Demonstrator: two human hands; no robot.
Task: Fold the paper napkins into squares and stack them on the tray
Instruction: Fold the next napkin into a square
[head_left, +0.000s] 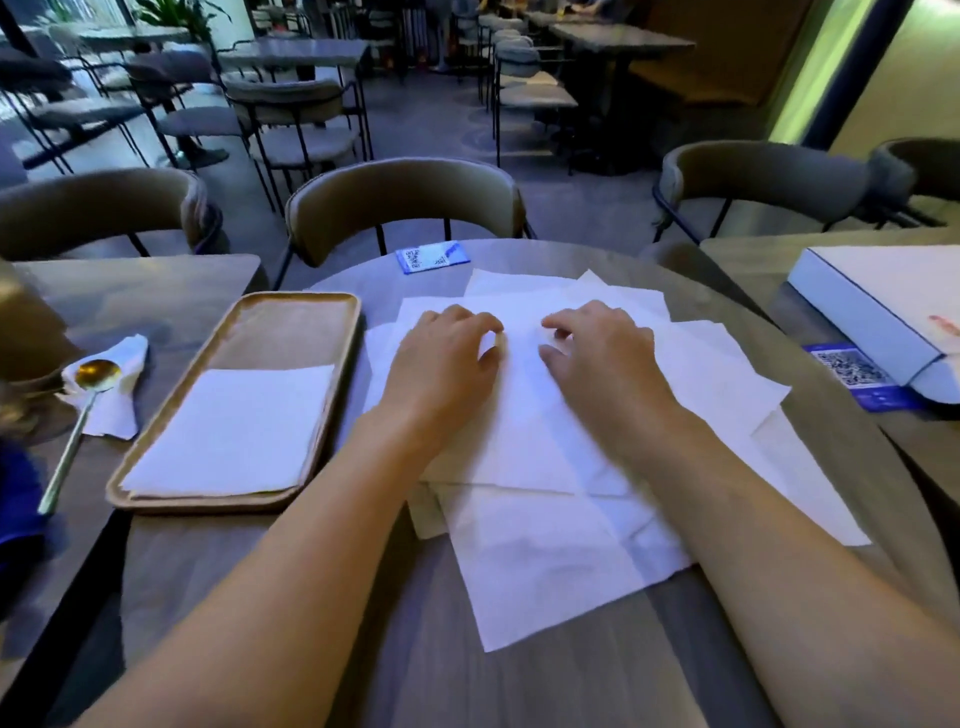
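A loose pile of unfolded white paper napkins (545, 545) lies spread on the round wooden table in front of me. Both hands sit on the top sheet near the pile's far middle, a small gap between them. My left hand (441, 358) has its fingers curled down, thumb and forefinger pinching the paper. My right hand (597, 358) mirrors it, thumb and forefinger nipping the same sheet. To the left stands a wooden tray (291, 301) with a stack of folded napkins (234, 431) in its near half.
A gold spoon (78, 426) rests on a crumpled napkin (114, 410) left of the tray. A blue-and-white packet (431, 257) lies at the table's far edge. A white box (883, 306) and a QR card (852, 374) sit at the right. Chairs (400, 202) ring the table.
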